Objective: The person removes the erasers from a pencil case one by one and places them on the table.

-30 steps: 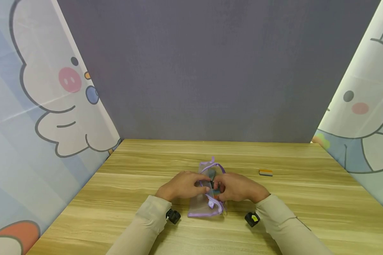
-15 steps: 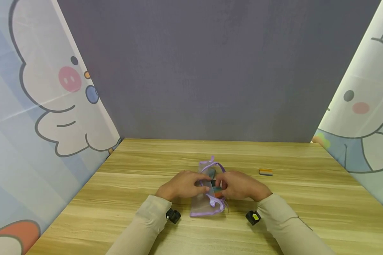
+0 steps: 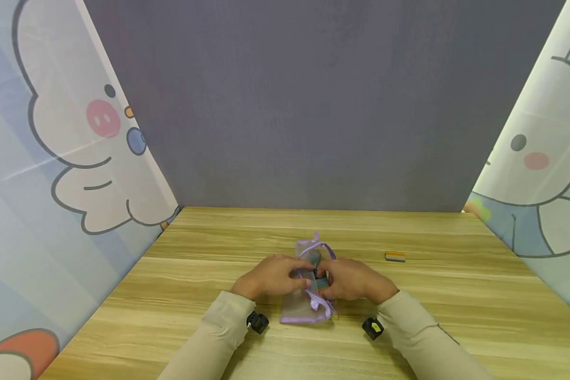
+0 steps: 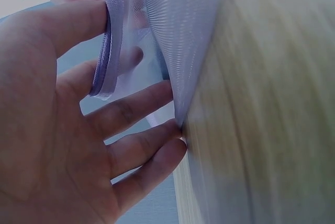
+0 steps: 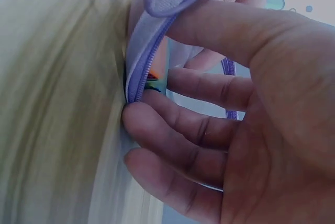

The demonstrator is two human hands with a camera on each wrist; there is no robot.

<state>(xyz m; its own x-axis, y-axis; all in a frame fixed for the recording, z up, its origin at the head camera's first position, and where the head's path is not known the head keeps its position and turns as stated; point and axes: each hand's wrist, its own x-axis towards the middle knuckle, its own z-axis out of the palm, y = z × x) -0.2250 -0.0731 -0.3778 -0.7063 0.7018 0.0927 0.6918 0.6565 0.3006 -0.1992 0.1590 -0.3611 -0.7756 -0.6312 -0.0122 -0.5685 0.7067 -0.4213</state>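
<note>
A see-through mesh zipper pouch with purple trim lies on the table in the head view, its zipped side parted. My left hand grips the pouch's left side; in the left wrist view the thumb and index finger go behind the zipper strip, and the other fingertips touch the mesh. My right hand holds the opposite zipper edge, its fingers curled at the opening. Inside lie a dark grey item and a teal-and-orange item, partly hidden by my fingers. Their kinds cannot be made out.
A small block striped orange and grey lies on the wooden table, right of and beyond my right hand. A dark grey panel stands along the back edge. Printed cartoon cloths hang at both sides.
My right hand shifted slightly right, then came back left to the pouch opening, and the pouch edge moved a little with it. My left hand stays almost still.
</note>
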